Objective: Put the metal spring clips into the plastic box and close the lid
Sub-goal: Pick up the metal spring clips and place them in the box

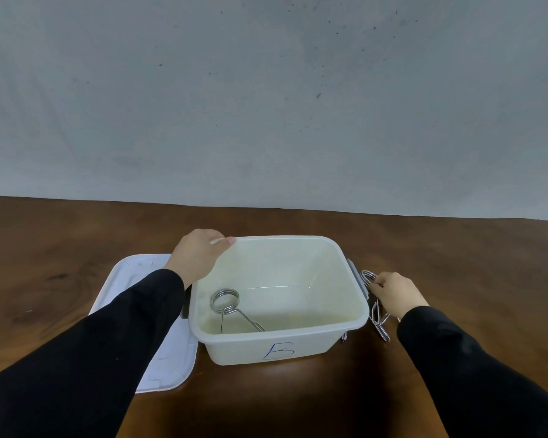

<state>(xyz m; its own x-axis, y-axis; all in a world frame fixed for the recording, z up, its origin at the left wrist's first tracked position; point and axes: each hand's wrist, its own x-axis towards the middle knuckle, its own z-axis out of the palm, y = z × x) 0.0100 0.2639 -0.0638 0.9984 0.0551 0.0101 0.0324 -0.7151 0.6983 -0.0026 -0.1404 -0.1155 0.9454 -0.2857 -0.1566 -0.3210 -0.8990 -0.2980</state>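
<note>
A translucent white plastic box [355, 324] marked with a blue letter B stands open on the wooden table. One metal spring clip [225, 300] lies inside it at the front left. My left hand [200, 256] grips the box's far left corner rim. To the right of the box, my right hand [396, 292] is closed on another metal spring clip [369, 277] lying on the table; its coil shows by my fingers and its handles [381, 324] reach toward me. The white lid [133, 273] lies flat left of the box, partly under my left sleeve.
The brown wooden table [76, 235] stretches wide to both sides and in front of the box. A grey wall [266, 90] rises behind its far edge. Grey latches sit on the box's left and right sides.
</note>
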